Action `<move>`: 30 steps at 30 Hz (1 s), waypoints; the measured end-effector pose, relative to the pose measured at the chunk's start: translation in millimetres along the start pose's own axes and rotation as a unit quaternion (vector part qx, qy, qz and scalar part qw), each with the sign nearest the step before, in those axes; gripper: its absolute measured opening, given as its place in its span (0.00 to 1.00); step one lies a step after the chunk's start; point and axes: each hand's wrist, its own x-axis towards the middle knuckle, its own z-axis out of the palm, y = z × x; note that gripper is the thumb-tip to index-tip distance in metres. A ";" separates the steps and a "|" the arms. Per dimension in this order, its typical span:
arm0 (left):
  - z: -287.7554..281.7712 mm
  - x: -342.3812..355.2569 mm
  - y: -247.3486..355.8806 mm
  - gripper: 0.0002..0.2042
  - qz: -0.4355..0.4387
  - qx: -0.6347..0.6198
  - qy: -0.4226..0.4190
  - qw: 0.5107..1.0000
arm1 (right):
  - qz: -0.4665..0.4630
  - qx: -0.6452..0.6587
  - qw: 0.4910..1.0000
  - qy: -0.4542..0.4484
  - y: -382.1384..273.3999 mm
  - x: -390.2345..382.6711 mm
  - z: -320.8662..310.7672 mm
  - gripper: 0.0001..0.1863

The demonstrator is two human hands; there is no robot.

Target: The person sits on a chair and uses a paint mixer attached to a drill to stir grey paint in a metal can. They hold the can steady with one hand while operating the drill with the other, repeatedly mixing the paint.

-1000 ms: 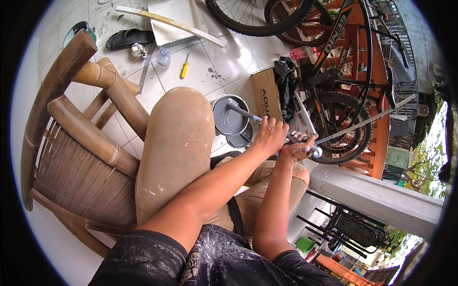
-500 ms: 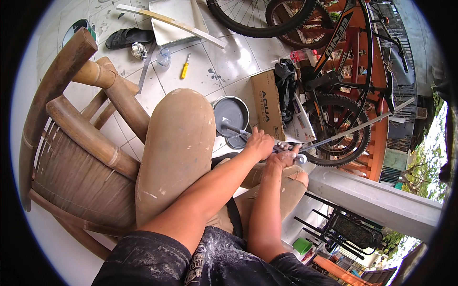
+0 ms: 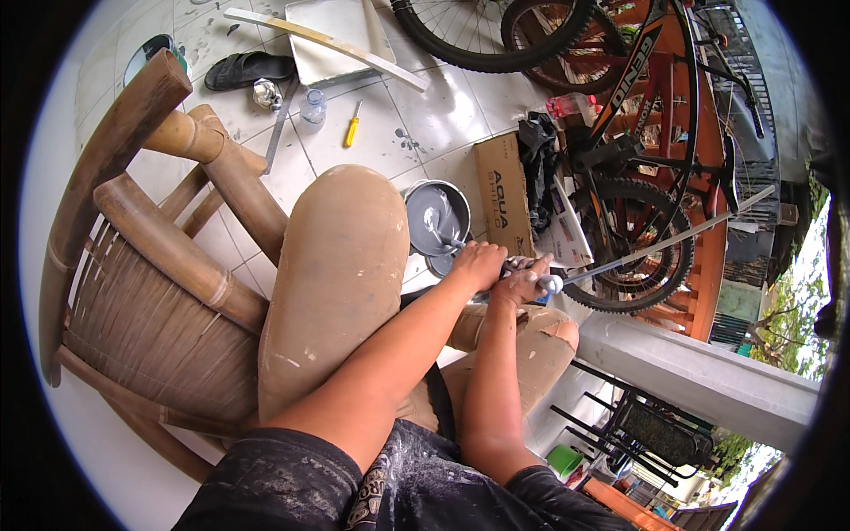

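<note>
Both hands were on the grey rod point(image 3: 452, 242), just right of frame centre. Left hand point(image 3: 480, 265) was wrapped round it nearer the bucket point(image 3: 436, 217); right hand point(image 3: 522, 279), paint-smeared, was curled round the upper part, the rounded end point(image 3: 551, 285) sticking out past it. Neither looked open. Rod's low end went into the grey paint in the bucket, pale streaks on the surface. Exact dip depth: couldn't tell. Main risk, my read: bucket tipping or sliding on the tile floor point(image 3: 447, 93) if the rod levered hard against the rim, since no hand steadied it. Second: splash onto the cardboard box point(image 3: 505, 195) just right of the bucket, or the trousers point(image 3: 336, 230) just left, if strokes got fast. Third: wet paint on the right hand could have cost grip. Also, the long thin strip point(image 3: 673, 234) ran from near the right hand toward upper right, across the bicycle point(image 3: 620, 159); elbow room was tight there, so a wide swing could have snagged. Contact with the hand: couldn't tell.
</note>
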 end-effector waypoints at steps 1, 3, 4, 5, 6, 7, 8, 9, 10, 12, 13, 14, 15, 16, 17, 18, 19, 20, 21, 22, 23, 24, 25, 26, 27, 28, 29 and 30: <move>2.7 -2.5 1.1 0.12 -0.019 0.016 -0.036 0.999 | 0.006 0.017 1.000 -0.005 4.2 0.8 -1.9 0.16; 3.5 -3.6 10.9 0.13 -0.027 0.047 -0.068 0.996 | 0.029 0.010 0.998 0.054 -3.8 6.2 -9.7 0.16; 3.0 -4.5 19.9 0.13 -0.016 0.063 -0.066 0.996 | 0.045 0.005 0.996 0.081 -11.4 10.3 -11.2 0.19; -0.2 -2.3 27.3 0.13 -0.009 0.079 -0.065 0.995 | 0.038 0.036 0.997 0.056 -22.5 14.5 -12.3 0.19; -2.1 -3.3 36.8 0.12 0.035 0.090 -0.018 0.995 | 0.042 0.061 0.997 0.038 -35.5 18.6 -12.8 0.19; -4.0 -0.9 45.8 0.10 0.056 0.070 0.018 0.996 | 0.048 0.083 0.995 0.015 -47.9 21.0 -13.6 0.19; -5.0 2.6 53.9 0.10 0.080 0.055 0.057 0.994 | 0.025 0.086 0.996 -0.020 -59.9 24.6 -13.9 0.19; -6.3 6.8 57.9 0.10 0.102 0.032 0.098 0.989 | 0.002 0.090 0.994 -0.062 -66.7 27.7 -11.4 0.18; -7.4 10.4 57.0 0.10 0.104 0.020 0.104 0.989 | -0.038 0.096 0.993 -0.063 -68.7 30.5 -6.6 0.15; -7.3 17.6 48.7 0.10 0.130 -0.022 0.154 0.979 | -0.068 0.042 0.994 -0.069 -56.2 30.0 2.1 0.16; -6.2 18.2 40.8 0.11 0.085 -0.015 0.100 0.991 | -0.117 0.011 0.988 -0.100 -45.5 30.8 6.3 0.18; -7.2 15.3 26.0 0.12 0.056 -0.017 0.072 0.996 | -0.145 -0.001 0.983 -0.113 -28.2 26.1 8.2 0.16; -8.3 13.2 13.8 0.12 0.020 -0.026 0.025 0.999 | -0.078 -0.001 0.993 -0.086 -10.4 18.8 6.5 0.14; -7.8 10.3 7.7 0.13 0.019 -0.004 -0.002 1.000 | -0.031 -0.006 0.999 -0.024 0.6 17.7 4.3 0.14; -7.1 5.2 3.8 0.13 0.008 0.012 -0.048 0.999 | 0.022 -0.012 0.999 0.046 11.2 14.7 1.6 0.14; -7.7 1.2 1.7 0.13 -0.015 0.028 -0.112 0.993 | 0.028 0.020 0.999 0.029 10.7 17.8 -4.7 0.15; -6.7 -1.3 7.0 0.13 -0.005 0.042 -0.107 0.993 | 0.055 0.032 0.995 0.077 6.8 20.0 -11.8 0.16; -6.6 -1.6 12.6 0.13 0.021 0.052 -0.079 0.995 | 0.054 0.052 0.990 0.123 3.2 25.8 -12.7 0.18; -5.5 -1.5 21.6 0.14 0.039 0.049 -0.068 0.996 | 0.062 0.079 0.994 0.050 -9.1 29.0 -22.4 0.19; -4.4 0.6 31.1 0.13 0.057 0.041 -0.043 0.997 | 0.064 0.085 0.994 0.033 -21.5 32.9 -28.6 0.18; -3.4 4.7 38.8 0.13 0.075 0.025 -0.010 0.997 | 0.059 0.091 0.994 0.005 -33.5 38.8 -30.8 0.17; -2.2 8.2 44.8 0.12 0.093 0.015 0.032 0.995 | 0.032 0.093 0.995 -0.001 -39.1 42.9 -27.9 0.16; -2.1 11.2 44.8 0.12 0.099 0.003 0.052 0.994 | 0.001 0.099 0.995 -0.022 -42.0 44.9 -24.3 0.16; -1.8 14.4 42.5 0.11 0.105 -0.012 0.079 0.991 | -0.050 0.117 0.990 -0.057 -41.5 44.7 -19.5 0.15; -1.4 16.9 38.1 0.11 0.120 -0.035 0.122 0.985 | -0.046 0.080 0.995 -0.045 -36.5 42.6 -13.0 0.15; -2.4 16.6 27.6 0.11 0.112 -0.022 0.112 0.987 | -0.063 0.053 0.996 -0.045 -24.5 35.2 -6.0 0.15; -3.8 15.1 16.0 0.11 0.076 -0.017 0.081 0.994 | -0.092 0.017 0.994 -0.061 -11.7 26.3 -0.3 0.14; -5.2 10.2 4.8 0.12 0.043 -0.003 0.041 0.998 | -0.061 0.023 0.997 -0.028 1.2 14.6 3.0 0.14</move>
